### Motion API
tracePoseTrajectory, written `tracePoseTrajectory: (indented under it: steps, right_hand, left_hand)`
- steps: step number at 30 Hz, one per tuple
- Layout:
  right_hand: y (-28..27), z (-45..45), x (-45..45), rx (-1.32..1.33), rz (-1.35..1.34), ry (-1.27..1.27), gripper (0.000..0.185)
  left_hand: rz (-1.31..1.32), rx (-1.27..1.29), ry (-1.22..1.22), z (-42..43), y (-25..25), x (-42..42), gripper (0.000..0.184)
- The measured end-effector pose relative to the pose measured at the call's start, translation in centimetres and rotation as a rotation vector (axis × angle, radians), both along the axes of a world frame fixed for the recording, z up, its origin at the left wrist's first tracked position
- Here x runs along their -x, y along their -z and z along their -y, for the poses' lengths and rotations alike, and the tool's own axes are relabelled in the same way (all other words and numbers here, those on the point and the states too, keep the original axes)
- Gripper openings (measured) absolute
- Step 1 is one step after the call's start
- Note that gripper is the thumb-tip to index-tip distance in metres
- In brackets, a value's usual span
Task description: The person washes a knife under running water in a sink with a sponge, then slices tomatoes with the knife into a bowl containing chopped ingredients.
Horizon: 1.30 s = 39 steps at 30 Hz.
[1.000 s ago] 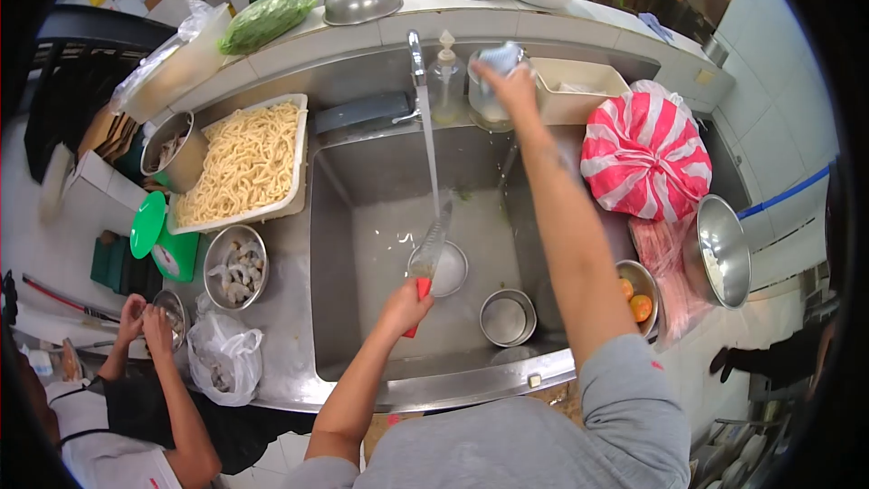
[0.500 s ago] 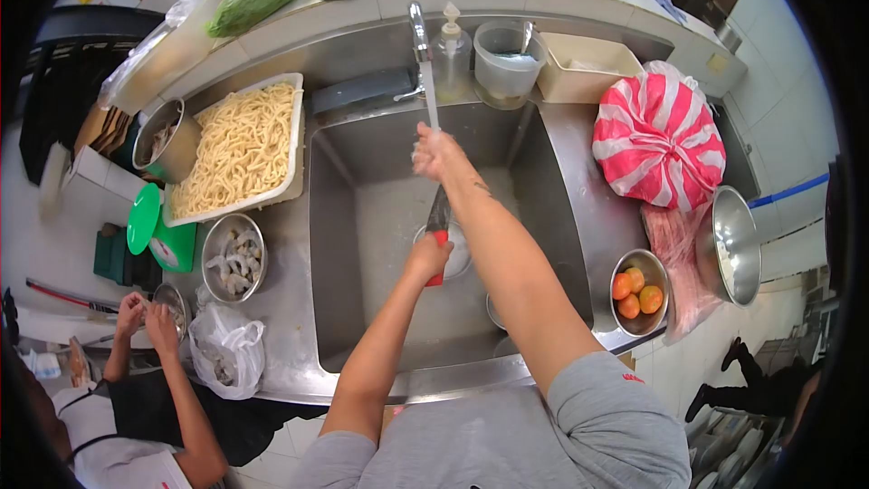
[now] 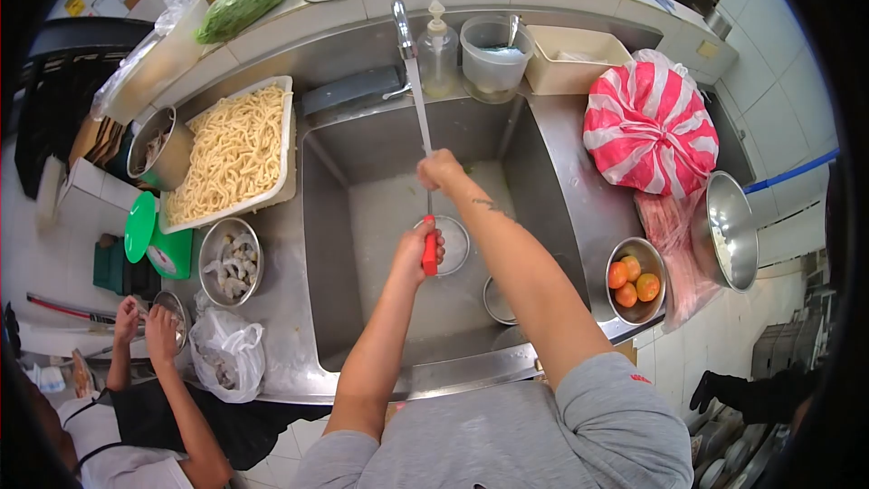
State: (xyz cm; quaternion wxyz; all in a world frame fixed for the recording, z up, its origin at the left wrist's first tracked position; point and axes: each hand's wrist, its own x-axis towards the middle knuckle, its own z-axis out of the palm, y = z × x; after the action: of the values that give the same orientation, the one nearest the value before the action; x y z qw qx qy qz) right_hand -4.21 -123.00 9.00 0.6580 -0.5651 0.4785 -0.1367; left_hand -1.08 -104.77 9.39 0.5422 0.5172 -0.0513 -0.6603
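Note:
My left hand (image 3: pixel 418 247) grips the red handle of a knife (image 3: pixel 430 257) over the sink (image 3: pixel 371 308). The narrow grey blade points away from me, seen nearly edge-on. At its far end, my right hand (image 3: pixel 439 169) is closed around the blade, whose tip is hidden by the fingers. Water from the faucet (image 3: pixel 401 25) runs down onto or right beside the right hand. Below the knife, a round metal bowl (image 3: pixel 463 258) lies in the sink, with another bowl (image 3: pixel 491 308) partly hidden by my right forearm.
Left of the sink are a tray of noodles (image 3: pixel 291 127), a bowl of shrimp (image 3: pixel 210 282), a plastic bag (image 3: pixel 244 367) and a green scale (image 3: pixel 172 254). A co-worker's hands (image 3: pixel 149 321) work there. Rightward are a tomato bowl (image 3: pixel 658 306) and a striped bag (image 3: pixel 647 131).
The knife has turned from showing its broad blade to nearly edge-on. My right hand has moved lower in view and curled more tightly; the camera view has shifted slightly.

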Motion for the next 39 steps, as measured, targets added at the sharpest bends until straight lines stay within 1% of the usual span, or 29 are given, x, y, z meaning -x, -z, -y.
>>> tracePoseTrajectory:
  steps: [1,3,4,5,6,7,8,10,11,14,15,17,18,19,20,21,22,23,24,26,27,30,31,32,34,35,36,38,39]
  right_hand:
    - [-0.1,-0.7,0.1,0.071,-0.166,-0.052,0.020]
    - [-0.4,-2.6,0.6,0.213,-0.499,-0.155,0.024]
    - [0.9,-2.7,0.8,0.253,-0.468,-0.241,0.021]
    - [2.2,-2.8,1.2,0.293,-0.438,-0.327,0.019]
    - [2.7,-3.0,1.5,0.333,-0.407,-0.414,0.018]
    - [3.2,-3.2,1.4,-0.035,-0.220,-0.030,0.020]
    - [3.4,-2.8,1.3,-0.128,-0.122,0.061,0.020]
    - [3.9,-1.9,1.4,-0.317,0.078,0.243,0.019]
    - [4.1,-1.2,1.9,-0.277,0.113,0.342,0.017]
    - [2.3,-1.7,3.0,-0.343,0.362,0.529,0.016]
    - [6.1,-0.5,2.5,-0.411,0.401,0.531,0.015]
    - [4.7,-1.9,2.6,-0.428,0.325,0.643,0.012]
    - [4.1,-2.5,2.6,-0.437,0.286,0.696,0.010]
    - [4.3,-2.6,2.5,-0.340,0.176,0.634,0.011]
    - [5.0,-2.8,2.3,-0.245,0.069,0.570,0.011]
    - [5.6,-2.9,2.1,-0.230,0.061,0.559,0.014]
    - [6.1,-3.1,1.9,-0.216,0.054,0.548,0.016]
    - [6.4,-3.1,1.6,-0.279,0.148,0.592,0.020]
    - [6.7,-3.1,1.2,-0.342,0.243,0.636,0.025]
    - [7.0,-2.6,1.1,-0.347,0.321,0.551,0.028]
    - [7.2,-2.2,1.2,-0.348,0.358,0.511,0.029]
    - [8.8,-1.2,-0.4,-0.183,0.289,0.803,0.015]
    - [6.0,-2.5,0.9,-0.139,0.578,0.788,0.014]
    - [5.9,-1.8,1.4,-0.123,0.466,0.754,0.018]
    - [6.3,-0.2,1.9,-0.095,0.243,0.675,0.026]
    - [4.7,-0.8,1.9,-0.194,0.384,0.769,0.029]
    - [4.5,-1.0,1.6,-0.127,0.326,0.726,0.025]
    - [4.6,-0.7,1.0,0.009,0.209,0.647,0.019]
    - [5.5,0.0,0.3,0.065,0.186,0.658,0.016]
  left_hand:
    - [0.130,-0.015,0.022,0.0,-0.3,0.5,0.027]
    - [0.529,-0.017,0.091,0.7,0.0,1.4,0.028]
    - [0.728,-0.016,0.124,1.1,0.7,1.5,0.029]
    - [1.067,0.054,0.146,1.6,3.5,1.1,0.035]
    - [1.187,0.050,0.156,1.5,3.4,1.4,0.036]
    - [1.307,0.047,0.165,1.5,3.3,1.7,0.038]
    - [1.427,0.044,0.174,1.4,3.1,1.9,0.039]
    - [1.483,0.048,0.242,1.0,2.7,2.0,0.039]
    - [1.511,0.050,0.277,0.8,2.5,1.9,0.040]
    - [1.576,0.074,0.340,0.1,2.1,1.6,0.039]
    - [1.659,0.096,0.342,0.0,1.2,1.4,0.037]
    - [1.826,0.146,0.338,1.0,-0.8,0.8,0.034]
    - [1.815,0.263,0.163,2.6,-1.1,0.4,0.030]
    - [1.793,0.375,-0.011,4.7,-1.5,-0.3,0.027]
    - [1.494,0.427,0.003,7.6,-1.6,-1.4,0.020]
    - [1.193,0.466,0.016,10.4,-2.0,-2.5,0.015]
    - [0.844,0.450,-0.046,12.5,-3.3,-3.0,0.014]
    - [0.495,0.427,-0.104,14.1,-4.8,-3.3,0.016]
    - [0.464,0.432,-0.075,15.2,-5.6,-3.7,0.017]
    - [0.396,0.442,-0.016,16.7,-6.4,-4.0,0.019]
    - [0.419,0.454,0.102,16.8,-6.7,-4.1,0.015]
    - [1.395,0.530,0.222,13.9,-5.0,-3.2,0.012]
    - [1.714,0.544,0.121,11.8,-3.6,-2.8,0.016]
    - [2.032,0.545,0.008,9.0,-2.1,-2.2,0.023]
    - [2.087,0.193,0.162,4.4,-0.4,-1.1,0.039]
    - [1.900,0.131,0.288,3.4,0.4,-1.0,0.044]
    - [1.709,0.073,0.405,2.6,0.9,-1.1,0.049]
    - [1.644,0.051,0.379,1.1,0.7,-0.4,0.053]
    - [1.607,0.038,0.368,0.3,0.7,0.1,0.054]
